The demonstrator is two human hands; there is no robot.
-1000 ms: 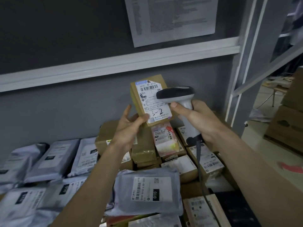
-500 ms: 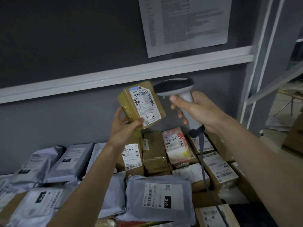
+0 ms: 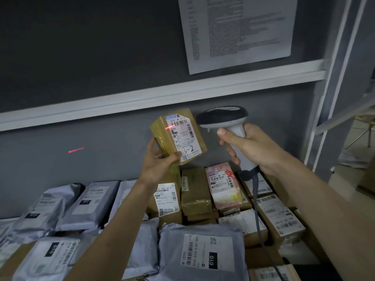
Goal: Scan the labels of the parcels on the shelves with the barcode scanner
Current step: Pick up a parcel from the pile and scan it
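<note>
Up close, a small brown parcel is held tilted above the shelf in the left hand, whose thumb and fingers curl around its lower corner. Its white label faces the camera, handwritten "3-2" near the bottom, and a short red laser line crosses the label's upper left edge. Just to the right, apart from the parcel, the right hand grips the grey handle of the barcode scanner, fingers wrapped tight, its dark head pointing left. A cable drops from the handle base over the parcels.

Below, the shelf is packed: grey poly mailers with white labels lie at left and front, brown boxes and a pink-patterned parcel stand in the middle and right. Behind runs a dark grey wall with a white horizontal rail, a second red streak on the wall at left, and a printed paper sheet pinned above.
</note>
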